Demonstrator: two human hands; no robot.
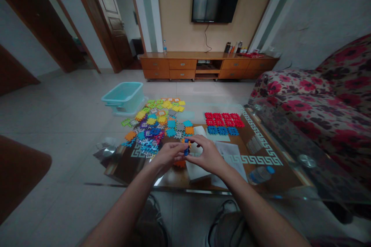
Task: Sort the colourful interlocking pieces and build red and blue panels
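Note:
My left hand [168, 155] and my right hand [206, 155] meet over the glass table [261, 185], and both pinch a small blue puzzle tile [186, 149] held between their fingertips. A heap of loose tiles in many colours [156, 123] lies just beyond my left hand. Farther right, red tiles [223, 119] are joined in a flat block, with a row of blue tiles [222, 130] attached along its near edge. An orange tile [180, 163] shows under my hands.
White papers [232, 154] lie below the glass near my right hand. A plastic bottle [260, 174] lies on the lower shelf. A teal plastic tub [124, 97] stands on the floor beyond the table. A floral sofa [319, 96] is at the right, a TV cabinet [208, 65] at the back.

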